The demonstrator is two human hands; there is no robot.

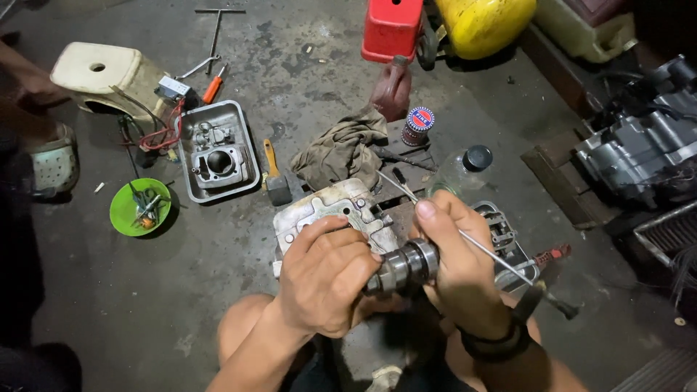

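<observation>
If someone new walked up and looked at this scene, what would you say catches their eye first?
Most likely the two hands at bottom centre: the left hand and right hand grip a metal camshaft between them, the right also holding a thin screwdriver. Just behind lies a grey cylinder head on the concrete floor. Bright colours pull next: a green bowl at left, a red stool and yellow tank at top.

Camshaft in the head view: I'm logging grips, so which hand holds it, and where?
The left hand grips the camshaft by its near end. The right hand holds a thin screwdriver mid-shaft.
</observation>
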